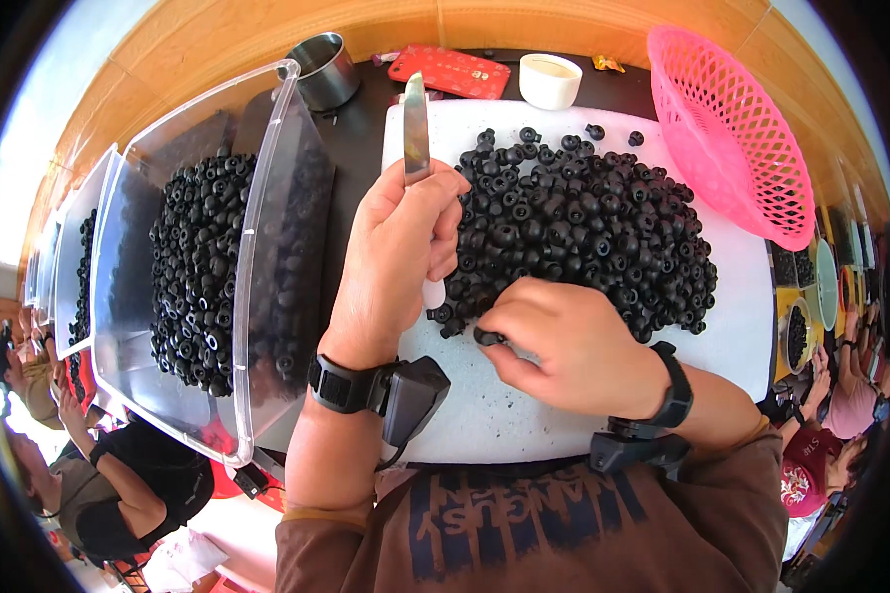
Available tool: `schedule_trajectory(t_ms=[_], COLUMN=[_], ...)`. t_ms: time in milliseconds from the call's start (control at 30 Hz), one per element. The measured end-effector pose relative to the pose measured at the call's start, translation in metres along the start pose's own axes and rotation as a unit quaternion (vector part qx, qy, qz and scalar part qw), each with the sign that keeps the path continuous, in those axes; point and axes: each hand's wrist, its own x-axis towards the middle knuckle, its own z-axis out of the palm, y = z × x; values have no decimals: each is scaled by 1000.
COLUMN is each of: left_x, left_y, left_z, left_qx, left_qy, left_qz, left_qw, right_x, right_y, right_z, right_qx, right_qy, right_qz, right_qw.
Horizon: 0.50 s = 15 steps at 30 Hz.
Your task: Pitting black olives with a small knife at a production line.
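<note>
My left hand [394, 247] is closed around a knife [416, 128], its blade pointing up and away from me. A bit of the pale handle shows below the fingers. Between the thumb and fingertips of my right hand [578, 351] is a small black rubber-like part [488, 337], pinched at the near edge of a pile. That pile [583, 222] is made of several similar round, knobbed black parts with holes. It is heaped on a white board [485, 420], where dark crumbs are scattered near my right hand.
Left of the board stands a clear plastic bin [247, 247] with many black ring-like pieces. A metal cup [324, 74], a red patterned case [450, 71] and a white cup [550, 82] line the back. A pink mesh basket [732, 138] leans over the board's right corner. Other people sit at both sides.
</note>
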Motion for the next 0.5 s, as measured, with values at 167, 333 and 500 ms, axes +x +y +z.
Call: schedule_trajectory(t_ms=[167,333,500], left_x=[-12,-31,-39], left_y=[0,-1,-6], left_z=[9,17,32], left_qx=[23,39,122], left_qy=[-19,-162,-144], left_qz=[17,23,94], left_qw=[999,986,977], right_x=[-2,-6,-7], right_y=[1,5,11], right_z=[-30,-44,-42], right_qx=[434,556,591], right_qy=[119,148,147], right_qz=[159,171,120], right_qw=[879,800,784])
